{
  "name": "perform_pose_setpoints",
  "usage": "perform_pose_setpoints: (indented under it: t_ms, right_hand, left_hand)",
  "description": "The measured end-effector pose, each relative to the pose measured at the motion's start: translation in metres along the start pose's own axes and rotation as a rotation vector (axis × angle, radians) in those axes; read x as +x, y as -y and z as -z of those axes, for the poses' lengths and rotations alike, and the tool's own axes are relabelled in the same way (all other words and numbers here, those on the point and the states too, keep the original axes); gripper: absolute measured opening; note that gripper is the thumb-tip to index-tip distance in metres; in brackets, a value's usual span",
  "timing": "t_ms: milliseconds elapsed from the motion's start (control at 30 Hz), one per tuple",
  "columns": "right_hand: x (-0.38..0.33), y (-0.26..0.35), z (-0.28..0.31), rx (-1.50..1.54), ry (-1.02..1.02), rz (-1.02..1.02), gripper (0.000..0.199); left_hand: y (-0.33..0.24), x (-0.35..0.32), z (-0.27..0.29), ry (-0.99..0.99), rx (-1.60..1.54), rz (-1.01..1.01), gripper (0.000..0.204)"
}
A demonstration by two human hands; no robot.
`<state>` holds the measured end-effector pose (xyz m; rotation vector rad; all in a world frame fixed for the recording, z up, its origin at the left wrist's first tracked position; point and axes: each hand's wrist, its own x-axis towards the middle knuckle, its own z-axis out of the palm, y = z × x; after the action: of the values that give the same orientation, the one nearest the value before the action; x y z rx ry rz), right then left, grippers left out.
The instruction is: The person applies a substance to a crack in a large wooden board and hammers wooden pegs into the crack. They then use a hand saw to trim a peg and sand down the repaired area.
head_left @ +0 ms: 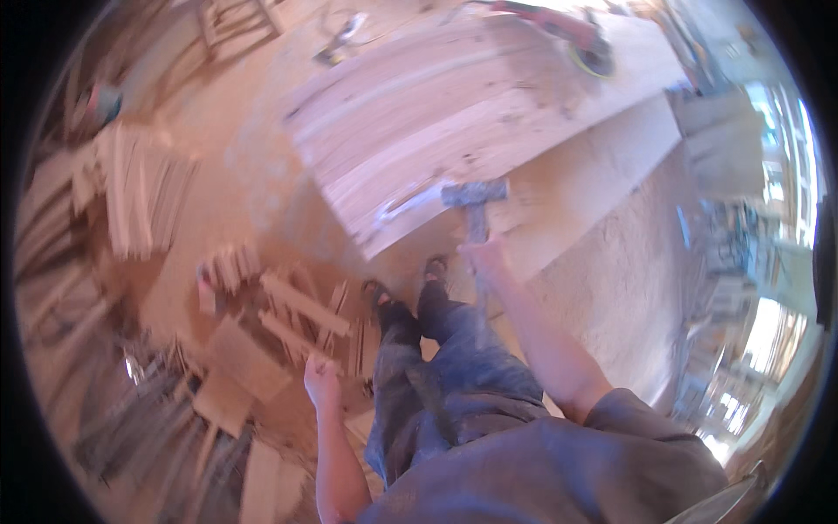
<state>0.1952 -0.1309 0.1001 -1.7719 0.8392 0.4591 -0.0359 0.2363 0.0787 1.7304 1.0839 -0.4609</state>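
sawdust floor, right hand [485, 258] gripping mallet [474, 199] over wooden panel [454, 113]

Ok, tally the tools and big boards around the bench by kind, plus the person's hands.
Hammer, held in the right hand: 1
Red power tool on the board: 1
Large wooden boards on the bench: 2
Hands, with the left hand empty: 2
Total: 6
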Motion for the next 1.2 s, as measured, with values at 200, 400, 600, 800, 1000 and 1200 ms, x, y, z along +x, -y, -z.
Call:
perform_pose_setpoints:
  t_ms: [200, 400, 600, 800, 1000, 1200]
  right_hand:
    - [0.017, -0.008, 0.072, 0.65, 0.004, -0.152, 0.016]
    - [0.093, -0.022, 0.122, 1.02, -0.131, -0.225, 0.01]
    - [0.153, -0.045, 0.17, 1.048, -0.12, -0.375, 0.016]
    - [0.173, -0.104, 0.2, 0.448, -0.155, -0.375, 0.017]
    - [0.156, -0.097, 0.193, -0.324, -0.453, -0.259, 0.044]
    - [0.23, 0.053, 0.22, -0.137, -0.586, 0.08, 0.045]
  left_hand:
    - [-0.085, 0.033, -0.058, 0.006, 0.055, -0.216, 0.051]
    - [-0.261, 0.05, -0.159, 0.11, 0.391, -0.58, 0.034]
    - [-0.389, 0.066, -0.344, 0.238, 0.49, -1.075, 0.03]
    - [-0.446, 0.062, -0.46, 0.343, 0.676, -1.468, 0.034]
    - [-0.456, 0.08, -0.475, 0.365, 0.851, -1.489, 0.03]
    - [-0.456, 0.074, -0.471, 0.364, 0.741, -1.42, 0.027]
